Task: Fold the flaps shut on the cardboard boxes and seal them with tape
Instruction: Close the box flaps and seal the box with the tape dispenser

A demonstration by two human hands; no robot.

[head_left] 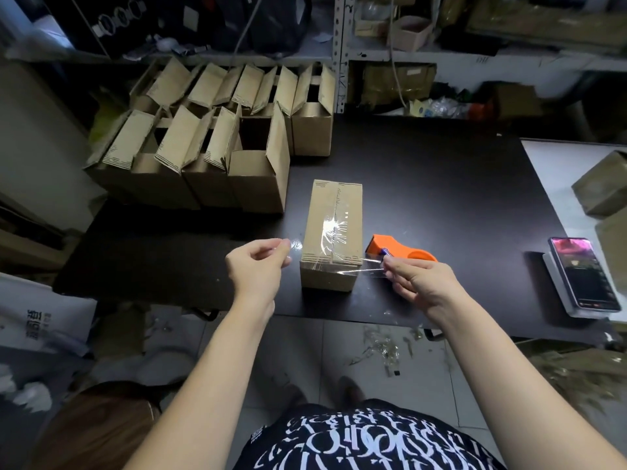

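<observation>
A closed cardboard box [330,212] stands mid-table with clear tape along its top seam. A clear tape strip [353,270] stretches across the box's near top edge. My left hand [258,262] pinches the strip's left end just left of the box. My right hand [417,283] pinches the right end, close to the orange tape dispenser [397,249] lying right of the box.
Several open boxes [210,147] with raised flaps crowd the table's back left. A phone [583,273] rests on a stand at the right edge of the black table [441,184]. More boxes [604,188] sit far right. Shelves stand behind; scraps litter the floor.
</observation>
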